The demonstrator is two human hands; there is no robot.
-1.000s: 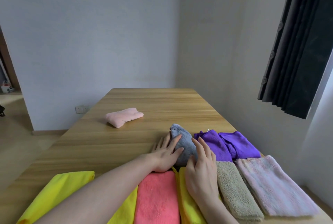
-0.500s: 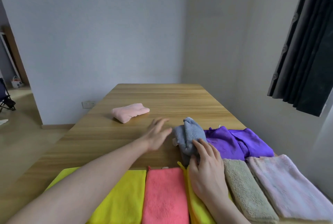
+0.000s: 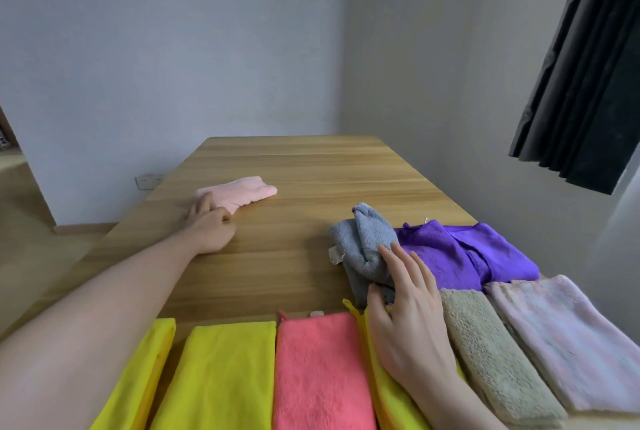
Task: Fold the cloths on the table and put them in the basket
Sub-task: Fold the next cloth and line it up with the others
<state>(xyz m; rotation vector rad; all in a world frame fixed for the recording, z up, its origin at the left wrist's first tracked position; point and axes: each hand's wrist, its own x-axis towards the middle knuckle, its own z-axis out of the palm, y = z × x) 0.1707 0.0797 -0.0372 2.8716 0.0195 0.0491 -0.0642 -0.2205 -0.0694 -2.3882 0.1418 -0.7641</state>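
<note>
A small pink cloth [image 3: 242,191] lies bunched on the left middle of the wooden table [image 3: 311,163]. My left hand [image 3: 210,226] is stretched out to it, fingers curled around its near end. A crumpled grey cloth [image 3: 363,246] sits right of centre. My right hand [image 3: 405,312] grips its near side, thumb under and fingers on top. No basket is in view.
Folded cloths line the near edge: two yellow ones [image 3: 214,377], a coral one [image 3: 318,370], another yellow [image 3: 384,391] under my right wrist, a beige one [image 3: 491,353] and a pale lilac one [image 3: 561,339]. A rumpled purple cloth [image 3: 464,253] lies beside the grey one. A wall and a dark curtain [image 3: 581,76] stand on the right.
My left hand left the grey cloth and reached forward-left across the table to the pink cloth. My right hand stayed on the grey cloth, which now stands more bunched up.
</note>
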